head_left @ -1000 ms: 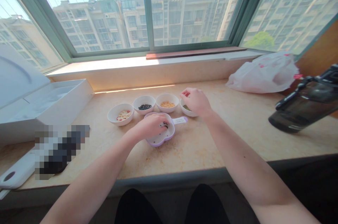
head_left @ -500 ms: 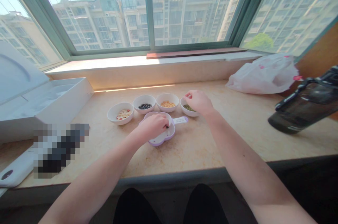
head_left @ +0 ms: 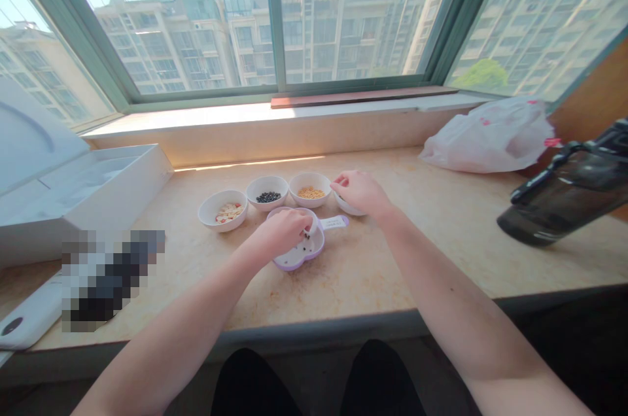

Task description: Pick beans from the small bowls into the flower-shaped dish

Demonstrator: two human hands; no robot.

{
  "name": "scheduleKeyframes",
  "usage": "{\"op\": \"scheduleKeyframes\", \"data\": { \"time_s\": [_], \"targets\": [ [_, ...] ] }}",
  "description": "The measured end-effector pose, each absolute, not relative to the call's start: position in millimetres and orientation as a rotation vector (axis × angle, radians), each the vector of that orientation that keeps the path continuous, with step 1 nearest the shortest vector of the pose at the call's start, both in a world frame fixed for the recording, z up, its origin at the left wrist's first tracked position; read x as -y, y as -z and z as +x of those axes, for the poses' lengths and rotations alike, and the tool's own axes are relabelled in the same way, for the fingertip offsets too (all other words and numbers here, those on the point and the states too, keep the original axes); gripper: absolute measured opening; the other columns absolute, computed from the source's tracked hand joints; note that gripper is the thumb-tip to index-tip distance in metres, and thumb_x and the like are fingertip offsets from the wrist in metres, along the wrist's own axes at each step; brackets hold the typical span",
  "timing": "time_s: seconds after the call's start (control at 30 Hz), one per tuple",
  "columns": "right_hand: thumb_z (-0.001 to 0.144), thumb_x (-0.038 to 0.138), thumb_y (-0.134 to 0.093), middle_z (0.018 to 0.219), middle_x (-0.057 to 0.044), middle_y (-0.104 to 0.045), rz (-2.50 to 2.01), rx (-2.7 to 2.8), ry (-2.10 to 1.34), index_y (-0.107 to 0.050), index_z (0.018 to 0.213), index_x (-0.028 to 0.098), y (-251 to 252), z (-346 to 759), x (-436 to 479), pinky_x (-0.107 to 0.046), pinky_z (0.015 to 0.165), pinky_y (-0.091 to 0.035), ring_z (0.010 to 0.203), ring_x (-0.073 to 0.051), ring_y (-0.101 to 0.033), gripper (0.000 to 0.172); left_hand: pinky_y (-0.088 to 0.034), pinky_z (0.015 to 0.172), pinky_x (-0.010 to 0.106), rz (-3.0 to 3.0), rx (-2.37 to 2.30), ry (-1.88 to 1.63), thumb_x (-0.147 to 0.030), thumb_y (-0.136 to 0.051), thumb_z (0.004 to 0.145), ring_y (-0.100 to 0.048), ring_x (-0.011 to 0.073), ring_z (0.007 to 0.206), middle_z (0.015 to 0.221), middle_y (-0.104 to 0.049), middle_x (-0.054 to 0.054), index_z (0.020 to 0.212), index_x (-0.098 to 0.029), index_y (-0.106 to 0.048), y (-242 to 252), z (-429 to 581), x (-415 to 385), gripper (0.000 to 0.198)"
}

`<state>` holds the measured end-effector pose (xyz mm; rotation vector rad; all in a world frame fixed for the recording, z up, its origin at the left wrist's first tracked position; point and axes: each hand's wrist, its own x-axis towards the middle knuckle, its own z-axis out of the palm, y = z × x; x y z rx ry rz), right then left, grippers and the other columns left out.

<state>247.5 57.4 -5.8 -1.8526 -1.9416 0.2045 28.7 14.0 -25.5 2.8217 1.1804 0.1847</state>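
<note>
My left hand [head_left: 289,233] hovers over a purple-rimmed white dish [head_left: 297,265] with a short handle. Its fingers are drawn together and point down; what they hold, if anything, is hidden. Several black beans [head_left: 305,248] lie in the dish just below the fingertips. Bent over the rightmost white bowl [head_left: 349,208], my right hand [head_left: 360,192] has its thumb and fingers closed near the bowl's left rim. It covers most of the bowl and its contents. Beside it stand a bowl of yellow grains [head_left: 311,192], a bowl of black beans [head_left: 268,197] and a bowl of pale flakes [head_left: 229,213].
An open white box [head_left: 118,187] occupies the left, with a white object [head_left: 36,311] in front of it. At the right are a tied plastic bag [head_left: 490,138] and a dark, tilted jug-like bottle [head_left: 554,197]. The counter's front edge [head_left: 324,328] runs close to my knees.
Black beans at my left fingertips have dropped into the dish. My right hand has shifted slightly left and down, hiding the green beans that showed in the rightmost bowl.
</note>
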Motion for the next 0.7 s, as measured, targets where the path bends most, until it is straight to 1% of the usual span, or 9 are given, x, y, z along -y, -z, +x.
{"op": "scheduleKeyframes", "data": {
  "time_s": [0.23, 0.4, 0.47, 0.57, 0.7],
  "targets": [
    [0.092, 0.037, -0.06, 0.105, -0.009, -0.078, -1.783, 1.978, -0.211, -0.077, 0.099, 0.02, 9, 246, -58, -0.031, 0.085, -0.049, 0.1, -0.024, -0.071, 0.026, -0.047, 0.071, 0.029, 2.846, -1.167, -0.163, -0.004, -0.049, 0.08, -0.068, 0.022, 0.085, 0.093, -0.072, 0.007, 0.081, -0.018, -0.065, 26, 28, -14, 0.021],
    [0.093, 0.037, -0.061, 0.104, -0.01, -0.078, -1.77, 1.974, -0.209, -0.077, 0.099, 0.018, 9, 245, -57, -0.032, 0.084, -0.049, 0.099, -0.025, -0.071, 0.026, -0.047, 0.072, 0.028, 2.806, -1.19, -0.178, -0.001, -0.047, 0.078, -0.067, 0.0209, 0.087, 0.097, -0.069, 0.006, 0.09, -0.018, -0.067, 24, 27, -14, 0.029],
    [0.093, 0.037, -0.061, 0.104, -0.01, -0.078, -1.761, 1.967, -0.212, -0.077, 0.1, 0.018, 9, 246, -58, -0.032, 0.084, -0.049, 0.098, -0.024, -0.071, 0.026, -0.048, 0.072, 0.029, 2.752, -1.193, -0.258, 0.0, -0.047, 0.077, -0.066, 0.0204, 0.085, 0.096, -0.068, 0.006, 0.091, -0.018, -0.067, 22, 24, -16, 0.03],
    [0.093, 0.038, -0.062, 0.104, -0.01, -0.078, -1.742, 1.953, -0.215, -0.078, 0.1, 0.018, 10, 247, -59, -0.032, 0.084, -0.049, 0.097, -0.024, -0.071, 0.026, -0.048, 0.072, 0.028, 2.608, -1.153, -0.48, -0.001, -0.049, 0.073, -0.063, 0.0185, 0.083, 0.089, -0.066, 0.004, 0.086, -0.018, -0.065, 19, 17, -19, 0.027],
    [0.091, 0.037, -0.064, 0.102, -0.01, -0.078, -1.702, 1.945, -0.236, -0.078, 0.096, 0.018, 10, 247, -60, -0.031, 0.083, -0.049, 0.095, -0.024, -0.071, 0.025, -0.047, 0.067, 0.026, 2.241, -1.057, -0.714, -0.007, -0.056, 0.074, -0.06, 0.0133, 0.071, 0.078, -0.063, 0.0, 0.088, -0.018, -0.063, 18, 8, -22, 0.019]
  ]
}}
